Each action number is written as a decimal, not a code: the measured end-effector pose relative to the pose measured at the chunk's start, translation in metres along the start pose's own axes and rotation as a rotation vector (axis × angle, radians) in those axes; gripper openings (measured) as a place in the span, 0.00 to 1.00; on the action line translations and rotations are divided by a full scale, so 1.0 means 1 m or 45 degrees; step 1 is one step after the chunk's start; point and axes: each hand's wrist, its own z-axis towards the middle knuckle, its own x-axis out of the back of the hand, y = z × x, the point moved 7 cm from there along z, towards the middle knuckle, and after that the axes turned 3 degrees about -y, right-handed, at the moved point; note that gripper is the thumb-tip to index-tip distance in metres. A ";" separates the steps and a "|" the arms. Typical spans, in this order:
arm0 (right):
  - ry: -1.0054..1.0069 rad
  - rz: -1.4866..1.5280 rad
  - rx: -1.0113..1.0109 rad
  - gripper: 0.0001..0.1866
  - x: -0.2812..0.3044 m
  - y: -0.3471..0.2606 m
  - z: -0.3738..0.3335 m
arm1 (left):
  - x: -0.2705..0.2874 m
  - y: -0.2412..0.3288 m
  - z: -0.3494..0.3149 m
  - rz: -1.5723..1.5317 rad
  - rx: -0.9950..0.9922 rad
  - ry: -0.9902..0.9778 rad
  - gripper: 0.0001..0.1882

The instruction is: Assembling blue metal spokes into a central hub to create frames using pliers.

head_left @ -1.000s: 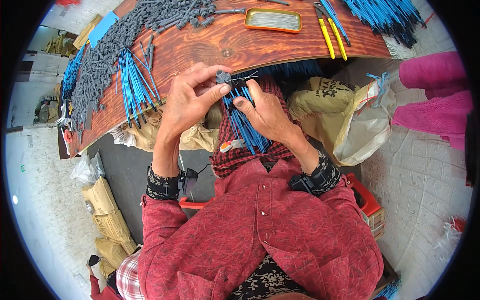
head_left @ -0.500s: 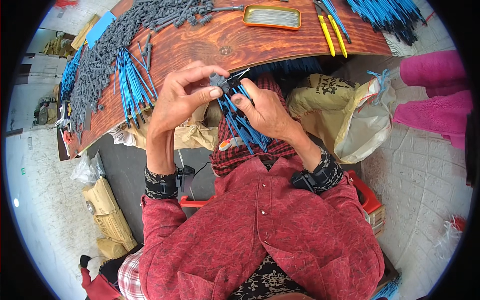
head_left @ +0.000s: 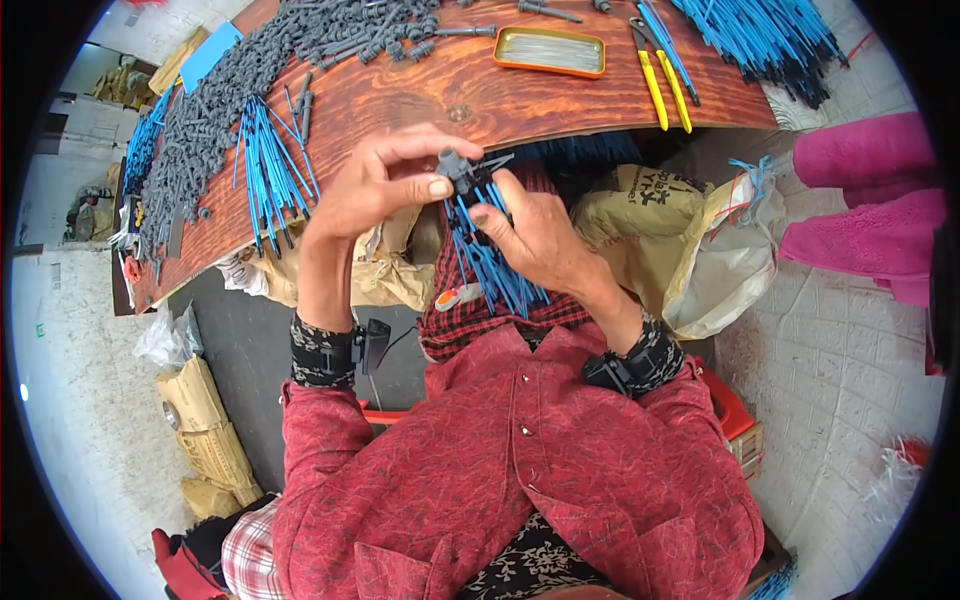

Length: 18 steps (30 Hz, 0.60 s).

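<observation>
My left hand [head_left: 385,185] pinches a dark grey plastic fitting [head_left: 456,168] between thumb and forefinger. Against it, my right hand [head_left: 535,225] grips a small black part [head_left: 482,178] with thumb and fingers, partly hidden by the hand. A thin pale pin-like piece pokes out at the upper side of that part. Below the hands, a bundle of blue rods [head_left: 490,275] with dark ends hangs over my lap; how it joins the black part is hard to make out. A small white and orange tool [head_left: 458,297] lies on the checked cloth beside the rods.
A heap of grey fittings [head_left: 215,125] covers the left of the wooden table [head_left: 440,100]. Blue rods [head_left: 270,170] lie near its edge. An orange-rimmed tin of pins [head_left: 550,52] and yellow-handled pliers [head_left: 660,80] sit farther right. An open sack [head_left: 720,260] stands beside my right arm.
Both hands stay together at the same parts, with only slight shifts of the fingers. The table and the things on it appear a little lower in the picture.
</observation>
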 end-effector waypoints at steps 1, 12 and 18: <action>-0.031 -0.014 -0.031 0.21 -0.003 0.001 -0.001 | 0.002 -0.010 -0.003 -0.062 -0.025 0.029 0.24; -0.008 0.000 -0.109 0.22 -0.006 0.011 0.000 | -0.019 0.000 -0.021 -0.243 -0.003 0.314 0.21; 0.062 -0.042 -0.076 0.22 -0.007 0.008 -0.002 | -0.024 0.000 -0.026 -0.220 -0.061 0.398 0.22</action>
